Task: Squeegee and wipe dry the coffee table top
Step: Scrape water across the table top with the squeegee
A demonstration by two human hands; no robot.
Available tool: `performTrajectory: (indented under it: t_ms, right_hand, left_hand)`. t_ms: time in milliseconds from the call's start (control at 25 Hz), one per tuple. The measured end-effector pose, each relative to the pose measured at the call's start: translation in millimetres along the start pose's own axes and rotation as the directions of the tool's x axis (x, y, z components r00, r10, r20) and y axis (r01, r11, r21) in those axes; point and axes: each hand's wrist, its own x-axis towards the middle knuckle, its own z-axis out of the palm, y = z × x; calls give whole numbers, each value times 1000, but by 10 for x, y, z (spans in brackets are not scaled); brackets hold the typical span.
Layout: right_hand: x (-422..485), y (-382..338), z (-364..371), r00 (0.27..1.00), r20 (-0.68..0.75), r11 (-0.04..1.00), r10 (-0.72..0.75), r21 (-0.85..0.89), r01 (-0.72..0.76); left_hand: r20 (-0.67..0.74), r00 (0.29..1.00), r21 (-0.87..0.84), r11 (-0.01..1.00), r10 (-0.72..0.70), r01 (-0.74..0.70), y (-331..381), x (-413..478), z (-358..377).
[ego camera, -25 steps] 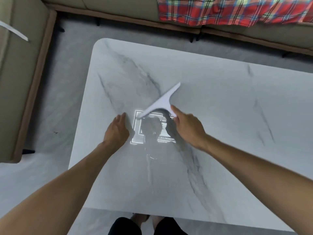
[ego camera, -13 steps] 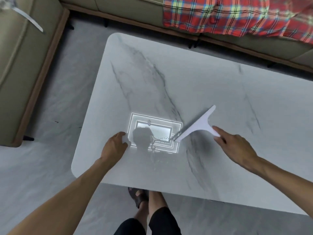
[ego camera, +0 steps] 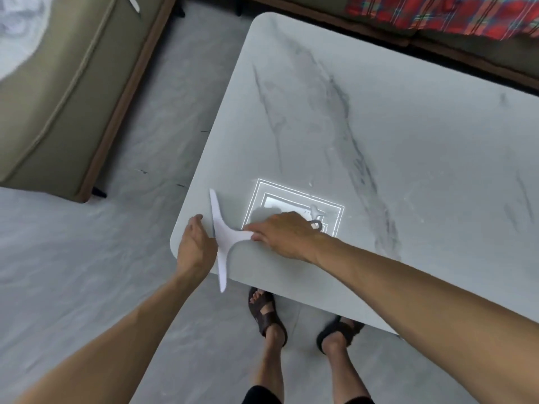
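A white squeegee [ego camera: 222,233] lies with its blade along the near-left corner of the white marble coffee table top [ego camera: 393,141]; the blade's near end overhangs the front edge. My right hand [ego camera: 284,233] grips its handle from the right, arm crossing the table. My left hand [ego camera: 196,246] rests at the table's left edge, fingers apart, palm against the blade's outer side. A bright ceiling-light reflection [ego camera: 294,208] shines on the top just beyond my right hand.
A beige sofa [ego camera: 58,91] stands left of the table across a strip of grey floor [ego camera: 163,118]. Another sofa with a red plaid blanket [ego camera: 455,16] runs behind the table. My sandalled feet [ego camera: 267,313] stand at the front edge.
My right hand has swept the squeegee from the table's middle leftwards to the near-left corner, turning the blade along the left edge. My left hand stayed at that corner. The camera shifted left.
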Motion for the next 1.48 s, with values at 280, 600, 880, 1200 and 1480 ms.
performTrajectory:
  t_ms: [280,600,880,1200,1480]
  right_hand:
    - [-725,1071,-190,878,-224,906,422,136,-401]
    - [-2373,2014,-14,584,-175,609,793,235,-757]
    - [-1384,1260,-305,823,-248,854,510,258,-451]
    - [-650,-2,484,984,-132,985,120,143,-100]
    - [-1905,1096,588,876,-154,886,457,167,-432]
  left_hand:
    - [107,958,80,958,265,-274,390,-101,353]
    - [297,925,363,867,238,-340,959,-189,728]
    - [-71,997,27,999,25,-23,809,-140,422]
    - [-39,999,42,999,-15,16,194,-252,287]
    - [164,973,89,980,163,-180,431,-502,641]
